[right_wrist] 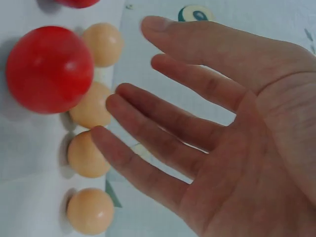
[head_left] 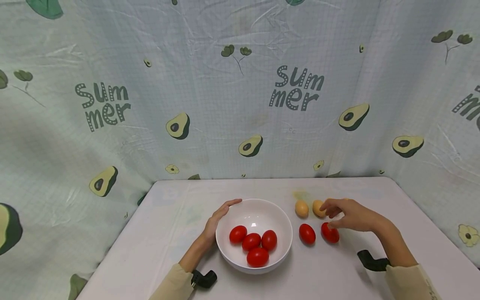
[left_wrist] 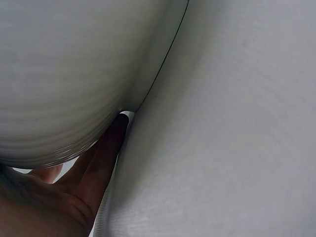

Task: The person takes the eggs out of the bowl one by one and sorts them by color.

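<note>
A white bowl [head_left: 255, 214] holding several red eggs [head_left: 257, 257] stands before me in the head view. My left hand [head_left: 215, 223] rests along the bowl's left side, fingers stretched toward its rim; the left wrist view shows the fingers [left_wrist: 101, 163] against the outer wall. To the right of the bowl, my right hand [head_left: 352, 214] hovers over a red egg [head_left: 330, 234], fingers spread and slightly bent. In the right wrist view the palm [right_wrist: 247, 163] holds nothing, and that red egg [right_wrist: 49, 69] appears apart from the fingertips.
Another red egg [head_left: 307, 234] lies between the bowl and the right hand. Several tan eggs [right_wrist: 89, 154] line up behind the red ones, partly hidden by the hand in the head view. A patterned curtain [head_left: 210, 125] hangs beyond the white table [head_left: 180, 200].
</note>
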`<act>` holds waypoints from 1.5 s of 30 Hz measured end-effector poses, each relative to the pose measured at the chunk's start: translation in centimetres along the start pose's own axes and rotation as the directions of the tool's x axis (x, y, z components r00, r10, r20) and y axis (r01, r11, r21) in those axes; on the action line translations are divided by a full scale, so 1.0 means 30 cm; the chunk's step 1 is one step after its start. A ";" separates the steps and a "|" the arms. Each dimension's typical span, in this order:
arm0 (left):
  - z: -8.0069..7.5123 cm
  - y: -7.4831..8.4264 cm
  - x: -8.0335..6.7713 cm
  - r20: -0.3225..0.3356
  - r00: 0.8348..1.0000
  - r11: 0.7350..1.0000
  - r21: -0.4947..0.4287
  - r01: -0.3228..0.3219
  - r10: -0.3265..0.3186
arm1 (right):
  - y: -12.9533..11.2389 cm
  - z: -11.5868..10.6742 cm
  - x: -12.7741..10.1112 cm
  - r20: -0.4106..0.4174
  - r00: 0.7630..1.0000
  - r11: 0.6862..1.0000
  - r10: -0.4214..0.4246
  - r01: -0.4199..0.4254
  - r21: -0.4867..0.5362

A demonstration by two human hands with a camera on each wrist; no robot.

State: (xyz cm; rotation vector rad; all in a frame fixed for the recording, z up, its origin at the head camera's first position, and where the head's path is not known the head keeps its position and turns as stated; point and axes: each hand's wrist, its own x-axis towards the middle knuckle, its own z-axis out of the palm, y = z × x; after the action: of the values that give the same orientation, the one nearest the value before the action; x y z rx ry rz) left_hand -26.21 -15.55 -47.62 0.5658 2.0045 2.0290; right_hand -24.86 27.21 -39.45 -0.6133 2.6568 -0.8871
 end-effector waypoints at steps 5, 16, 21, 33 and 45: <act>0.002 0.000 0.003 -0.004 1.000 1.000 0.008 0.005 -0.005 | -0.032 -0.009 -0.006 -0.055 0.996 0.998 -0.068 0.067 -0.021; -0.001 0.002 0.001 0.001 1.000 1.000 0.002 0.004 -0.004 | -0.071 0.006 0.012 -0.155 0.979 0.991 -0.130 0.128 -0.024; -0.003 0.004 -0.002 -0.007 1.000 1.000 0.005 0.005 -0.005 | -0.088 0.025 0.031 -0.221 0.958 0.983 -0.182 0.174 -0.057; -0.001 -0.008 0.000 0.002 1.000 1.000 0.001 0.002 -0.002 | -0.147 0.059 0.053 -0.223 0.947 0.971 -0.232 0.239 0.005; -0.003 -0.006 -0.001 -0.007 1.000 1.000 -0.008 0.009 -0.009 | -0.329 0.098 0.184 -0.160 0.934 0.944 -0.320 0.329 0.031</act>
State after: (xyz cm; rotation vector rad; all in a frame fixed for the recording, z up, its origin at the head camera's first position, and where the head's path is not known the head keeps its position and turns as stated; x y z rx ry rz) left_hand -26.23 -15.63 -47.79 0.5477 1.9980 2.0355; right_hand -25.54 15.97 -36.27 -1.0312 2.6961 -1.1377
